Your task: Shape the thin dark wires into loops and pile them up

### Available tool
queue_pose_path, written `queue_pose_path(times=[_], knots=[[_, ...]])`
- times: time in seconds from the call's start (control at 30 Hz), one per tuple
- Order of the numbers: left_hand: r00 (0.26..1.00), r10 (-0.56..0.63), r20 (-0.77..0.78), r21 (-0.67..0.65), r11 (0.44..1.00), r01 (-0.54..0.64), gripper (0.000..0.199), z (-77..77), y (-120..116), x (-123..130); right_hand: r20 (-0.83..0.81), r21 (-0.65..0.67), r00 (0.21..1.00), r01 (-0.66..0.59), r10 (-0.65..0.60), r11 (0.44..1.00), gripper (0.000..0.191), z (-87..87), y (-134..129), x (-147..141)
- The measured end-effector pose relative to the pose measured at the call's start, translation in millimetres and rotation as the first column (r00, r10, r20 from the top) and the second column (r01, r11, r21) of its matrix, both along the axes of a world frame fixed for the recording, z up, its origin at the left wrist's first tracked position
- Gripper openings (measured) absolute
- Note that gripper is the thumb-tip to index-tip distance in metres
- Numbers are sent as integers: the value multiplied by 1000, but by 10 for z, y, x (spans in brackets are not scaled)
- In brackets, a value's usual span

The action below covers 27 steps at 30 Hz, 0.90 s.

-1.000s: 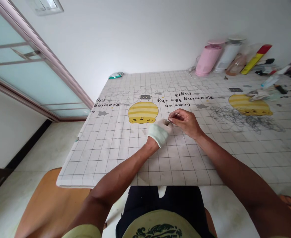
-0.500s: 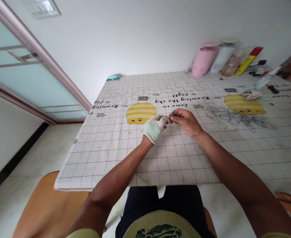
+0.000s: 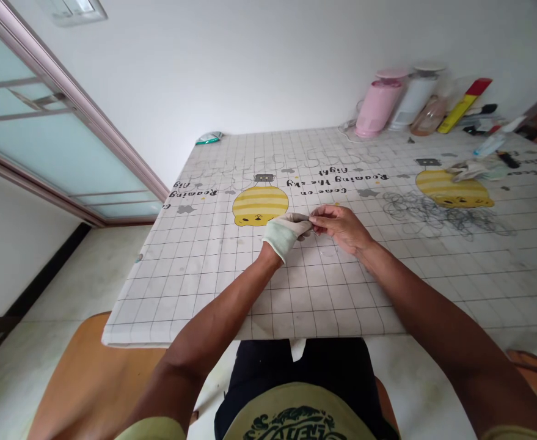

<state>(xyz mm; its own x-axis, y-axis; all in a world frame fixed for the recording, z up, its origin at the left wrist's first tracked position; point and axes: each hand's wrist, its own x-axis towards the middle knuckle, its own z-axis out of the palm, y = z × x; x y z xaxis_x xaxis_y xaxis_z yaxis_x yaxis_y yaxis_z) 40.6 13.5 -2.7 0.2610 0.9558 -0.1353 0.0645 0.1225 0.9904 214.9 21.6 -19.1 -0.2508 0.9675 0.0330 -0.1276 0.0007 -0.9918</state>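
My left hand (image 3: 287, 233), in a whitish work glove, is closed with its fingertips pinched together over the table. Directly beside it, my bare right hand (image 3: 342, 228) pinches too, and the fingertips of both hands meet. Between and just below them shows a thin wire (image 3: 327, 252), a faint curved strand; its ends are hidden by the fingers. A loose tangle of thin dark wires (image 3: 426, 215) lies to the right of my right hand. Farther back, a row of curled wire pieces (image 3: 314, 160) stretches across the table.
The checked tablecloth (image 3: 195, 293) has printed balloon bears. Along the wall stand a pink cylinder (image 3: 379, 107), a white cylinder (image 3: 415, 101), a bottle (image 3: 428, 116) and a yellow-red box (image 3: 463, 107). A crumpled glove (image 3: 476, 171) lies at right, a small green-white packet (image 3: 209, 139) at back left.
My fingertips have closed together from a small gap. The wire's visible part now curves below the right hand; before, a short light end stuck out there.
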Motion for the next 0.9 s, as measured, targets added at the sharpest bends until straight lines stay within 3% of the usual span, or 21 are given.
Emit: queue_pose_path(times=[0.1,0.2,0.33,0.47,0.67,0.77,0.9], knots=[[999,4,50,-2,1000,-4,12,-65,41,-20,35,10,999,-3,3,1000,32,41,-14,22],[990,90,111,-62,995,-84,6,-109,81,-34,195,92,981,-26,7,995,33,87,-45,66],[987,132,95,-126,985,-119,7,-116,111,-55,465,254,883,-54,-73,966,19,85,-97,80],[994,107,18,-57,993,-106,10,-68,102,-82,566,395,813,-123,-136,910,12,49,-125,54],[958,167,-234,96,984,-149,10,22,53,-95,642,332,764,-191,-73,923,19,83,-193,-32],[901,219,-374,184,970,-159,15,40,45,-98,633,293,773,-173,-56,940,22,112,-236,-104],[874,209,-439,206,970,-128,16,29,49,-107,621,260,780,-117,-73,959,24,83,-243,-172]])
